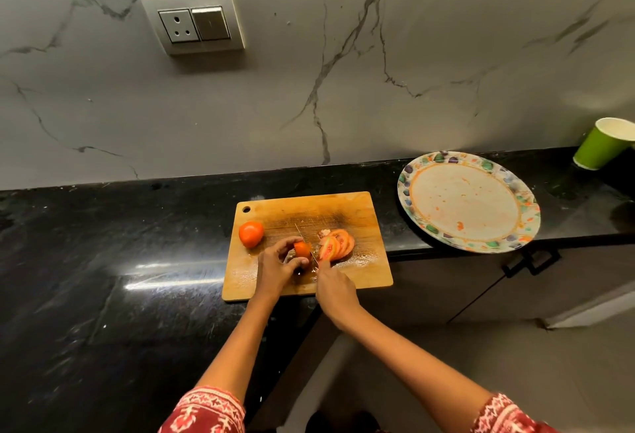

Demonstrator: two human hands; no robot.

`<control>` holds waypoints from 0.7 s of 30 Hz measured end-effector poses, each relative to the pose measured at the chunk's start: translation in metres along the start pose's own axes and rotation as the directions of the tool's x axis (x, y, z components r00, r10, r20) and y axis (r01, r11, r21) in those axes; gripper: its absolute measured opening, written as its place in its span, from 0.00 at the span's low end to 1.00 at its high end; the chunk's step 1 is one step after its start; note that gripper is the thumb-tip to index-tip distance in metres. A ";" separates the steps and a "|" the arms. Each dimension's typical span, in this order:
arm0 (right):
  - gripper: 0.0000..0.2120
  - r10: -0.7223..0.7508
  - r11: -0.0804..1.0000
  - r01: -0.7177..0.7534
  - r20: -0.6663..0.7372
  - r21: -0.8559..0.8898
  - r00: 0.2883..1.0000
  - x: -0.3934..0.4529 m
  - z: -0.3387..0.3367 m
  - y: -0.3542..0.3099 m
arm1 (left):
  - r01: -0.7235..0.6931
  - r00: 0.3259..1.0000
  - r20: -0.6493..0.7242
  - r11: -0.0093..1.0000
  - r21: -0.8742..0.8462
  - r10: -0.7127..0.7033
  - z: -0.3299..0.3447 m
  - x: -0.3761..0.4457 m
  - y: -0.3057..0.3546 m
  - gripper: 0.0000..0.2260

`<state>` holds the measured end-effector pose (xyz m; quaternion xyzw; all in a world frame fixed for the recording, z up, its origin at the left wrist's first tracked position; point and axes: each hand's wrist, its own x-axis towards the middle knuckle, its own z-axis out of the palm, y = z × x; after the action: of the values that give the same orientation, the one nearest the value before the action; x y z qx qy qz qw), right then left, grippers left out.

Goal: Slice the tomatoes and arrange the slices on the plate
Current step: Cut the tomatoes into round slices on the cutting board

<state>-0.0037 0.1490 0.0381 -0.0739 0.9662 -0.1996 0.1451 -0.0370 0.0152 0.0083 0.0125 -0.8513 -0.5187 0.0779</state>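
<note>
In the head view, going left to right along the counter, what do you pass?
Whole tomato → left hand holding the tomato piece → knife → slices → plate → green cup.

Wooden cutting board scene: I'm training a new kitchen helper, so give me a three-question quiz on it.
1. True or false: tomato slices already lie on the round floral-rimmed plate.
2. Which hand holds the steel knife? A) left B) right
3. What round thing sits at the rectangular wooden cutting board's left end?

Key: 1 false; the fanned slices lie on the board. 2 B; the right hand cuts while the left hand holds the half-cut tomato. 3 A whole orange-red tomato.
</note>
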 end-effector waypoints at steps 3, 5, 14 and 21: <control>0.12 0.023 1.000 -0.023 0.025 -0.014 0.999 -0.018 0.010 0.013 | 0.015 1.000 -0.005 1.000 -0.017 -0.015 -0.001 0.000 0.002 0.20; 0.12 0.033 0.999 -0.033 0.028 -0.018 0.999 -0.022 0.011 0.021 | 0.016 1.000 -0.008 1.000 -0.010 -0.017 -0.001 0.001 0.003 0.20; 0.11 0.052 0.984 -0.048 -0.018 0.171 0.998 -0.013 -0.007 0.009 | 0.038 0.999 0.007 0.999 -0.031 -0.038 -0.002 0.000 0.004 0.20; 0.12 0.045 0.980 -0.048 0.019 0.194 0.999 -0.010 -0.014 0.000 | 0.040 0.999 -0.012 0.999 -0.024 -0.040 -0.002 -0.002 0.003 0.20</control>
<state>0.0019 0.1558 0.0530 -0.0382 0.9425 -0.2890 0.1632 -0.0346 0.0153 0.0120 0.0319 -0.8442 -0.5302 0.0729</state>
